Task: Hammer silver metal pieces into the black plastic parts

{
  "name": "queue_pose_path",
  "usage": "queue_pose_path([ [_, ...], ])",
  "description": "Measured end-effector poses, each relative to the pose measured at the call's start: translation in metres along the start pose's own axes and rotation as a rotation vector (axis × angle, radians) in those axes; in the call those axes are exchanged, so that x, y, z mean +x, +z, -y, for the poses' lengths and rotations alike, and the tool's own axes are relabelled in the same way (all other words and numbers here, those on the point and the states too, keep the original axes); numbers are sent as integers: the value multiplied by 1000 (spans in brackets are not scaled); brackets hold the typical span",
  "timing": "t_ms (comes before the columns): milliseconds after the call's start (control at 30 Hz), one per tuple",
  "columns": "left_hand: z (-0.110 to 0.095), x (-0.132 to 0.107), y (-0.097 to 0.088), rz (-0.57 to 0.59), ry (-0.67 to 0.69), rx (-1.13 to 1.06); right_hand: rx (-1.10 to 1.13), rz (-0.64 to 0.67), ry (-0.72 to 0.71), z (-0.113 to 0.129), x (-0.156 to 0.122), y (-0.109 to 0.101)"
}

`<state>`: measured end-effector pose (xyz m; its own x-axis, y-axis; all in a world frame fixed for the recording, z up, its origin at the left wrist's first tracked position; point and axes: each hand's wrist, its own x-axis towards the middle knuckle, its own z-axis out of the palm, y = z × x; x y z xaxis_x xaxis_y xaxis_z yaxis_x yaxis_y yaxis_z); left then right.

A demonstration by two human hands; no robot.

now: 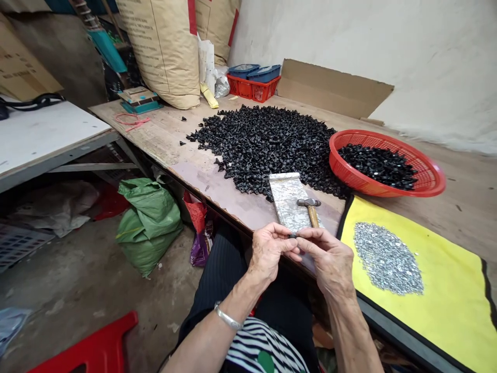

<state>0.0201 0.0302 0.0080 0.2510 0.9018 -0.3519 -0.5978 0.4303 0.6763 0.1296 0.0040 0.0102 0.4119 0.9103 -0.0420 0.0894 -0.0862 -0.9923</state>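
Note:
Both hands meet at the table's front edge, pinching one small black part (293, 235) between their fingertips. My left hand (269, 248) grips it from the left, and my right hand (328, 254) from the right. Fingers cover most of the part, so its shape is hard to make out. Just beyond lies a worn metal plate (285, 197) with a raised far edge. A small hammer (311, 210) with a wooden handle rests on that plate, its handle end behind my right hand. A wide heap of small black parts (267, 140) spreads behind the plate.
At right, a red plastic basket (435, 176) holds more black parts. Small silvery metal pieces (388, 259) lie on a yellow cloth (446, 290). Large paper sacks (163, 46) and a red crate (254, 89) stand at the back. A green sack (149, 223) sits on the floor.

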Motion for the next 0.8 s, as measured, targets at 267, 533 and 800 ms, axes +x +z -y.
queue_pose_path([
  [267, -3, -4, -5, 56, -26, 51, 34, 74, 55, 5, -4, -4],
  [533, -1, -5, -5, 108, -75, 12, 316, 122, 197, 8, -5, -1],
  [800, -2, -6, -11, 115, -64, 39, 346, 38, 230, 10, -10, 6],
])
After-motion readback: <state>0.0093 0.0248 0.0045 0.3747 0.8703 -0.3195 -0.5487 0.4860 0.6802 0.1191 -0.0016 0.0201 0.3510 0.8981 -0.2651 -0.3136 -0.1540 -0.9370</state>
